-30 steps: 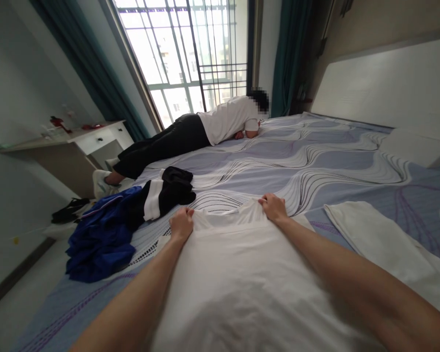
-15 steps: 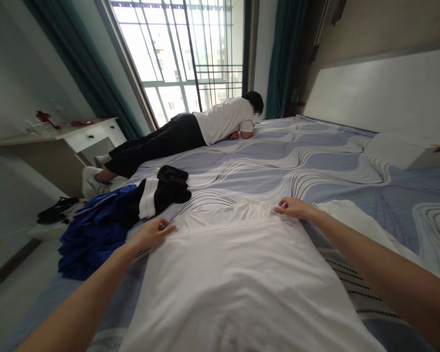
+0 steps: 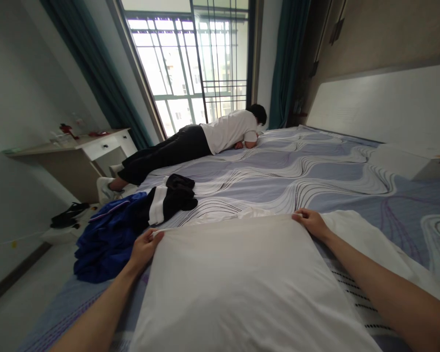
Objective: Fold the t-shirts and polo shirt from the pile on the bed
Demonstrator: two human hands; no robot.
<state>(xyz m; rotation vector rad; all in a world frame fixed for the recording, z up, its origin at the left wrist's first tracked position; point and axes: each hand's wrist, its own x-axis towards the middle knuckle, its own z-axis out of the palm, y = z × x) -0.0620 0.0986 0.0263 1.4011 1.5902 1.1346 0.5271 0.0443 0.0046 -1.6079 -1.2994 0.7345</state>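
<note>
A smooth white shirt (image 3: 234, 278) is spread over the bed in front of me, its near end running out of view. My left hand (image 3: 146, 249) pinches the far left corner of its edge. At the far right corner, my right hand (image 3: 311, 222) grips the same edge between thumb and fingers. The cloth is drawn taut in a nearly straight line between both hands. Just past that edge shows a strip of crumpled white cloth (image 3: 254, 213). Another white garment (image 3: 374, 244) lies to the right, partly behind my right forearm.
Blue clothing (image 3: 106, 244) and black clothing with a white band (image 3: 174, 198) lie left on the patterned bed (image 3: 264, 181). A person (image 3: 227, 131) lies across the far side. A desk (image 3: 73, 146) stands left; a white box (image 3: 403, 161) sits near the headboard (image 3: 374, 102).
Both hands have moved to the far edge's corners and spread slightly apart, pulling it straighter. More of the crumpled cloth beyond it is now covered. The view has tilted up a little.
</note>
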